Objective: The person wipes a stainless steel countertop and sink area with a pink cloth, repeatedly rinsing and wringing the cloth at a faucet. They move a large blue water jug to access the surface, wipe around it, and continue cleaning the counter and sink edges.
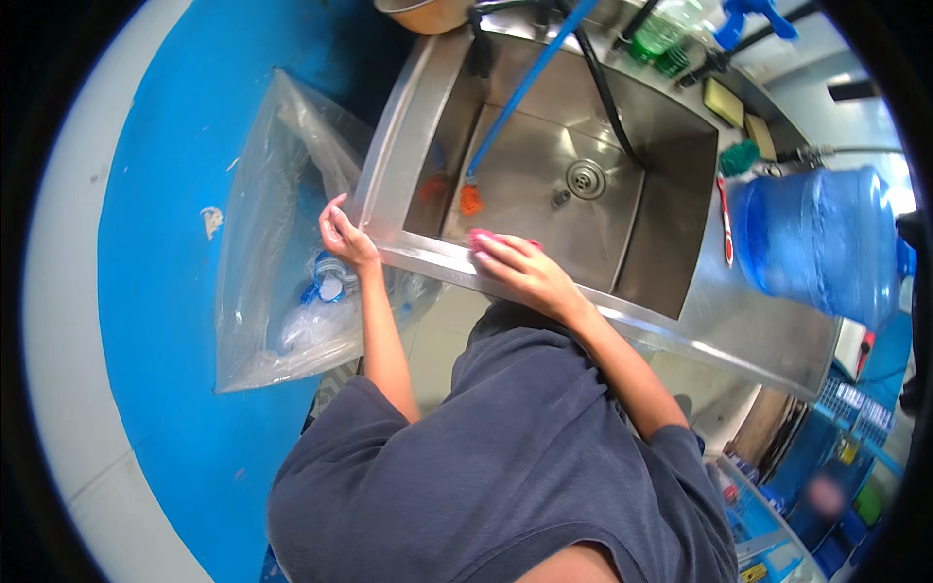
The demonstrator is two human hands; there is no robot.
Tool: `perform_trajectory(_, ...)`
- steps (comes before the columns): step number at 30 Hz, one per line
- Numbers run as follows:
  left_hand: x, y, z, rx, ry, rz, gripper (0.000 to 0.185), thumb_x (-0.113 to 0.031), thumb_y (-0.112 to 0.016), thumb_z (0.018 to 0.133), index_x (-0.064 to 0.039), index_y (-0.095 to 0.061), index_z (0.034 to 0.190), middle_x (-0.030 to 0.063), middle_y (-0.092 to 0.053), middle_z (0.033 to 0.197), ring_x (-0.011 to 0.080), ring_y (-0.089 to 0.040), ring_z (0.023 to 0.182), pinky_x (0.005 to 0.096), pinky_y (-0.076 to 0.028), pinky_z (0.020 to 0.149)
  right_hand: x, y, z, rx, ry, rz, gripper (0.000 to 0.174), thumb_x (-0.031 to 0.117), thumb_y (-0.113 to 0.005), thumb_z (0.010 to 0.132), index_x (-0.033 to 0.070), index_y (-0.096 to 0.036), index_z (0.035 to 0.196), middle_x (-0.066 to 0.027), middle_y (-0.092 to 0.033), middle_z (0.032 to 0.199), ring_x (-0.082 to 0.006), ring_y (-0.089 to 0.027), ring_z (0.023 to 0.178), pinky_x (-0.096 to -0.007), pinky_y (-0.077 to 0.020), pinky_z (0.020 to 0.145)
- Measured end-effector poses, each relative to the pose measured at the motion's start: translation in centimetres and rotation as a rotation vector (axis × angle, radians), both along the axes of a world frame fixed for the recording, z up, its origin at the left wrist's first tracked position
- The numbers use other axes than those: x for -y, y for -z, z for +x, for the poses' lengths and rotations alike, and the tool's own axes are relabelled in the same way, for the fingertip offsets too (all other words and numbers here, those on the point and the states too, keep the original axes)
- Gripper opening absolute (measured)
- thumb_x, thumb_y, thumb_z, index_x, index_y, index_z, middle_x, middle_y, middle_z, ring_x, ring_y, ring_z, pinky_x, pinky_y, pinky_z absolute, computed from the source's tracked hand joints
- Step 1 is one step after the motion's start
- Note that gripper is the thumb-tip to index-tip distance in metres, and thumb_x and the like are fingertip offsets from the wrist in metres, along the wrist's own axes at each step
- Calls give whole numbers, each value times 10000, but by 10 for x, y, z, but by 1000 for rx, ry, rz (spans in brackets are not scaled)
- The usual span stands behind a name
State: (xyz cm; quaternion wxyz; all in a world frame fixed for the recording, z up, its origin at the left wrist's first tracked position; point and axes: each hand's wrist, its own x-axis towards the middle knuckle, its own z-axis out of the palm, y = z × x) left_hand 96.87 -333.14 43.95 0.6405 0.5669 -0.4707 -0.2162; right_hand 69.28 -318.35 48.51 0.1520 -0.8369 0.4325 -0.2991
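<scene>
My right hand (pixel 521 268) presses a pink cloth or sponge (pixel 486 237) onto the front rim of the stainless steel sink (pixel 444 256). At the sink's front left corner, my left hand (pixel 350 237) is raised with fingers curled and apart, holding nothing; its wrist is beside the metal edge. Inside the basin, a blue-handled brush (pixel 510 109) with an orange head (pixel 471 199) leans down to the bottom, left of the round drain strainer (pixel 585 179). A black hose (pixel 603 87) hangs into the basin.
Left of the sink hangs a large clear plastic bag (pixel 251 291) with waste inside. On the right counter lie a blue water jug (pixel 816 240), a red-and-white brush (pixel 725 222) and a green scouring pad (pixel 739 157). Sponges (pixel 723 103) and green bottles (pixel 660 36) line the back; a bowl (pixel 426 14) sits back left.
</scene>
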Motion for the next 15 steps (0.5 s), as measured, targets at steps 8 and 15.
perform_trajectory(8,-8,2,-2,-137,96,-15,479,-311,-331,1081,59,-623,1161,189,-649,1230,284,-594,1153,397,-414,1062,152,21,121,99,-367,-168,523,50,-656,767,38,-617,1289,-140,-524,1427,-320,-536,1232,-415,-475,1031)
perform_trajectory(15,-2,4,-4,279,-17,149,335,-247,-480,1013,-34,-626,1228,141,-636,1316,349,-571,1242,514,-309,1136,246,32,77,175,74,-236,474,-57,-601,797,68,-633,1253,-163,-612,1310,-361,-580,1180,-416,-486,1015)
